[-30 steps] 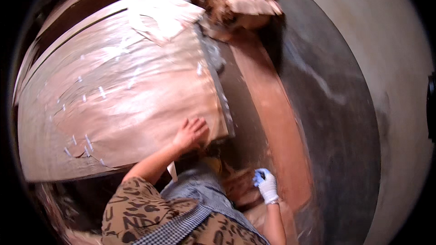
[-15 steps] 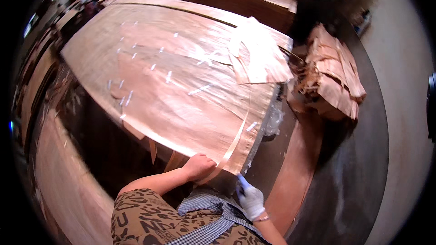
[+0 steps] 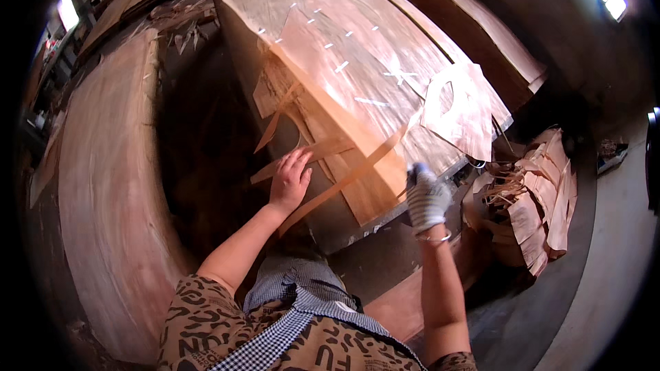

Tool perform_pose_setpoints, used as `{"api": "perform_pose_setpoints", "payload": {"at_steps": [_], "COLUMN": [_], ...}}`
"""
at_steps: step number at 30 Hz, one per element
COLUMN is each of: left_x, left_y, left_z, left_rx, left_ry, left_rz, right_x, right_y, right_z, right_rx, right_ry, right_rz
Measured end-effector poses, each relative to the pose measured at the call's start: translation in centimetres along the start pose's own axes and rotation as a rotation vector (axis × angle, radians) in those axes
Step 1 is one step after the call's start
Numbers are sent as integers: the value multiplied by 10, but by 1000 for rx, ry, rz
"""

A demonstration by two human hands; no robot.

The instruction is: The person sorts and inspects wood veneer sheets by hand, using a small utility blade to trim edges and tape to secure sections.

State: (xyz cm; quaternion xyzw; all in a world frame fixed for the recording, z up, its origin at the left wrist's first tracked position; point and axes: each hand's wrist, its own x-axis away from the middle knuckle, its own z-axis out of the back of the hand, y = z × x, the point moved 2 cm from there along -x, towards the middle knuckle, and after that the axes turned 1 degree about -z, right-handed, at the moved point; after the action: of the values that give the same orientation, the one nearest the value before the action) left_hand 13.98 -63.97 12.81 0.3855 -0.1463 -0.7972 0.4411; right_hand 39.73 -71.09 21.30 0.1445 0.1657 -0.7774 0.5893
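While the head camera looked down over a veneer workshop, the scene read as follows.

Left hand: the bare left hand (image 3: 290, 180) was open, fingers spread, its fingertips touching a thin veneer strip (image 3: 302, 159) that hung off the near edge of the stack.

Right hand: the right hand (image 3: 426, 197) wore a white knitted glove with blue at the fingertips and was curled closed around the end of a long diagonal veneer strip (image 3: 344, 182); a thin bangle sat at the wrist.

Veneer stack: a tall pile of veneer sheets (image 3: 357, 75) stood straight ahead, its top sheet pinkish-brown, smooth and faintly grained, dotted with short white tape patches in rows.

Torn edge: the sheet's near edge was ragged, with several narrow strips drooping and crossing over the side of the stack.

Loose piece: a curled offcut with an oval hole (image 3: 459, 111) lay on the stack's right corner.

Scrap heap: a heap of crumpled, brittle veneer scraps (image 3: 533, 199) sat right of the stack, near the gloved hand.

Left pile: another broad stack of pale veneer (image 3: 110, 185) curved along the left side, well apart from the hands.

Floor: a grey concrete floor (image 3: 605, 268) showed at right.

Clothing: a brown patterned top and a checked apron (image 3: 295, 316) filled the lower edge.

Labels: no printed marks could be made out.
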Motion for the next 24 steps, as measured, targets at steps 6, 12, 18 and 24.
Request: {"api": "perform_pose_setpoints", "payload": {"at_steps": [6, 12, 18, 24], "left_x": [-23, -90, -88, 19], "left_y": [-33, -70, -92, -77], "left_z": [-44, -127, -155, -107], "left_rx": [12, -198, -356, -293], "left_ry": [-99, -437, -644, -640], "left_rz": [2, 96, 146, 121], "right_x": [-66, -87, -65, -28], "right_y": [0, -12, -21, -16], "right_z": [54, 93, 100, 86], "right_rx": [60, 28, -96, -181], "right_ry": [140, 158, 68, -143], "right_rz": [20, 50, -5, -6]}}
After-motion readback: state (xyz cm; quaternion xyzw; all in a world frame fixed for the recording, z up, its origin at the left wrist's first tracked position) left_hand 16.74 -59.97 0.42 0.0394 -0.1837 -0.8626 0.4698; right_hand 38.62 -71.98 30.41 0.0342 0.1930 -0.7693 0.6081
